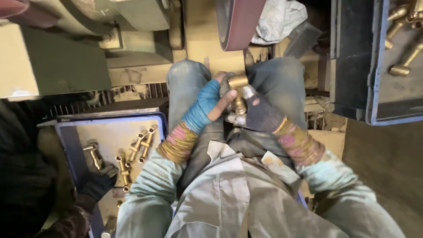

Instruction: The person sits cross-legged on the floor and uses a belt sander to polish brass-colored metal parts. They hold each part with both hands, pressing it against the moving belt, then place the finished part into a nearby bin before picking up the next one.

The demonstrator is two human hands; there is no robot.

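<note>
A brass pipe fitting [238, 90] is held over my lap, just below a reddish-brown sanding belt [238, 22]. My left hand [207, 105], in a blue fingerless glove, grips the fitting from the left with its fingertips. From the right, my right hand [260, 113], in a dark fingerless glove, closes around the fitting's lower part. Both wrists wear striped knitted cuffs. My knees in blue jeans frame the hands.
A blue tray [66, 132] at the lower left holds several brass fittings [134, 152]; another person's dark-gloved hand [99, 183] reaches into it. A dark bin [374, 88] at the upper right holds more brass fittings [403, 31]. A green machine body [53, 66] stands at the upper left.
</note>
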